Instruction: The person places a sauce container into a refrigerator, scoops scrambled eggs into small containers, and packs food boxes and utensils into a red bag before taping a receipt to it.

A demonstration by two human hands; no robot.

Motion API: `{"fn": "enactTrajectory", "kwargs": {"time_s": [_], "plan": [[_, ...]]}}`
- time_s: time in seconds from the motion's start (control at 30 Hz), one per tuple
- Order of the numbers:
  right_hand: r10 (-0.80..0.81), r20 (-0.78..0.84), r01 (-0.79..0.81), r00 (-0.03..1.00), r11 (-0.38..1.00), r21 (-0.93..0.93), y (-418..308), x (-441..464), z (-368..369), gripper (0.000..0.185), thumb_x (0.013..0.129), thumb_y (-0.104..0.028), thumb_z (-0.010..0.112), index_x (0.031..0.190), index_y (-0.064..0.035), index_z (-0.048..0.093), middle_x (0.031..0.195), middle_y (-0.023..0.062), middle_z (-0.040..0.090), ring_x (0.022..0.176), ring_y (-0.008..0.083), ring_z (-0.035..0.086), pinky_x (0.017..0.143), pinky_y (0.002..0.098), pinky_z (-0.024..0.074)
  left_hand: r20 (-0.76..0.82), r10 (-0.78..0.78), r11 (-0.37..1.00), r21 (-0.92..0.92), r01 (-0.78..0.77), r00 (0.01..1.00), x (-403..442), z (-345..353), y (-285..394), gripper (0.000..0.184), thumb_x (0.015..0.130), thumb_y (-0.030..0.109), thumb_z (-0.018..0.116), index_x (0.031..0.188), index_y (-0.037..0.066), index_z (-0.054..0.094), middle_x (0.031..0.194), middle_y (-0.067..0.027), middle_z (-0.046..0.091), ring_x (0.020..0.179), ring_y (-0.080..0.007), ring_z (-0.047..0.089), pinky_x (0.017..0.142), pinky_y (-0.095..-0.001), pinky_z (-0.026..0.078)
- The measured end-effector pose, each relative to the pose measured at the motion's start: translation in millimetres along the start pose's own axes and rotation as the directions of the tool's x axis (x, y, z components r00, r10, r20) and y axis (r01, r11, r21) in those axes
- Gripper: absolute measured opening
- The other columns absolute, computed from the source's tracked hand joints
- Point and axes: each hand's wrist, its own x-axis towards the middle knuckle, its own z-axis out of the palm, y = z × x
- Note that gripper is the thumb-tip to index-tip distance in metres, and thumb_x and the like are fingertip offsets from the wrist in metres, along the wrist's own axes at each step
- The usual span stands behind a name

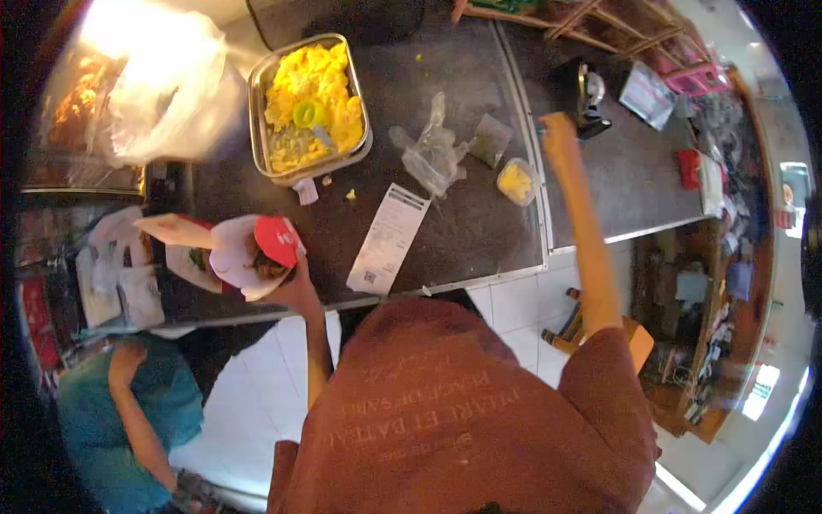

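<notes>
My left hand (300, 291), fingers closed, holds a red and white paper food box (235, 253) by its right side. Brownish food shows in the open top. A second open container (190, 264) with something green inside stands just left of it. My right hand (558, 133) is stretched far out over the right-hand table, its fingers curled together. Whatever they hold, if anything, is too small to make out. Close by it stands a black and silver device (591, 98), perhaps a stapler. A printed receipt (390, 240) lies before me.
A metal tray (366, 150) holds yellow food and a green-yellow cup. Crumpled plastic bags (435, 158), a small sachet (490, 140) and a lidded tub (517, 182) lie nearby. A co-worker in a teal shirt (128, 428) is at left. A wooden rack (591, 21) stands behind.
</notes>
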Motion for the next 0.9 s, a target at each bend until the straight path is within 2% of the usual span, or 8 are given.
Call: {"fn": "enactTrajectory", "kwargs": {"time_s": [0.1,0.13,0.23,0.37,0.4,0.53,0.7,0.9], "plan": [[0.155,0.281,-0.088,0.947,0.968,-0.236,84.0,-15.6,26.8,0.037,0.070,-0.001,0.057,0.105,-0.0019,0.046,0.098,0.0199,0.051,0.087,0.0359,0.050,0.078,0.0407,0.0416,-0.051,0.060,0.993,0.105,-0.054,0.997,-4.8,15.9,-9.3,0.057,0.073,0.035,0.059,0.119,0.006,0.041,0.116,-0.0149,0.042,0.101,-0.0294,0.042,0.089,-0.0440,0.029],[0.280,0.279,-0.295,0.919,0.956,0.011,103.1,-25.2,36.8,0.028,0.075,-0.006,0.053,0.102,-0.0014,0.047,0.095,0.0205,0.051,0.086,0.0351,0.051,0.075,0.0411,0.0413,-0.064,0.075,0.988,0.140,-0.066,0.995,-7.1,19.5,-10.5,0.056,0.074,0.035,0.059,0.118,0.006,0.041,0.115,-0.0150,0.043,0.100,-0.0294,0.042,0.088,-0.0439,0.030],[0.238,0.325,-0.314,0.915,0.928,0.203,169.7,-41.5,67.3,0.018,0.084,-0.015,0.047,0.095,-0.0001,0.046,0.089,0.0201,0.053,0.077,0.0320,0.054,0.067,0.0399,0.0419,-0.094,0.100,0.968,0.240,-0.075,0.991,-23.0,26.8,-13.5,0.053,0.075,0.033,0.058,0.117,0.006,0.042,0.114,-0.0151,0.044,0.099,-0.0293,0.043,0.087,-0.0434,0.031],[0.354,0.230,-0.361,0.907,0.932,-0.012,78.6,-16.2,-0.4,0.018,0.087,-0.017,0.047,0.087,0.0001,0.043,0.085,0.0139,0.055,0.065,0.0230,0.056,0.060,0.0331,0.0435,-0.084,0.053,0.911,0.412,-0.014,0.995,-53.8,37.5,-27.4,0.050,0.076,0.030,0.057,0.116,0.005,0.044,0.112,-0.0153,0.045,0.097,-0.0293,0.044,0.085,-0.0428,0.033],[0.355,0.209,-0.403,0.911,0.874,0.271,63.2,-13.7,-9.8,0.015,0.086,-0.015,0.048,0.087,-0.0012,0.043,0.085,0.0140,0.056,0.066,0.0221,0.056,0.060,0.0325,0.0438,-0.073,0.037,0.889,0.457,0.001,0.997,-59.0,40.9,-29.9,0.049,0.076,0.030,0.057,0.116,0.005,0.044,0.111,-0.0153,0.046,0.096,-0.0292,0.045,0.084,-0.0427,0.033],[0.388,0.240,-0.349,0.890,0.243,0.905,-19.0,-25.7,-38.7,0.009,0.085,-0.010,0.050,0.086,-0.0051,0.043,0.084,0.0101,0.056,0.067,0.0149,0.053,0.057,0.0283,0.0440,0.033,-0.060,0.774,0.632,0.026,0.998,-70.0,59.6,-36.3,0.045,0.077,0.027,0.055,0.115,0.005,0.046,0.109,-0.0155,0.047,0.094,-0.0291,0.046,0.082,-0.0420,0.035],[0.324,0.592,-0.505,0.738,-0.317,0.803,-139.2,-74.0,-23.3,0.011,0.079,-0.003,0.055,0.081,-0.0068,0.045,0.073,0.0033,0.049,0.063,0.0125,0.052,0.055,0.0259,0.0453,0.216,-0.240,0.617,0.787,-0.023,0.946,-79.1,94.1,-53.4,0.041,0.078,0.024,0.054,0.113,0.005,0.047,0.107,-0.0157,0.049,0.091,-0.0290,0.047,0.079,-0.0413,0.036],[0.275,0.529,-0.528,0.803,-0.083,0.845,-211.1,-114.2,24.4,0.007,0.080,-0.003,0.055,0.086,-0.0027,0.051,0.076,0.0055,0.057,0.068,0.0138,0.059,0.061,0.0246,0.0484,0.313,-0.386,0.522,0.850,-0.074,0.868,-89.9,109.3,-64.0,0.036,0.080,0.020,0.052,0.112,0.004,0.049,0.104,-0.0160,0.051,0.088,-0.0289,0.049,0.076,-0.0404,0.039]]}}
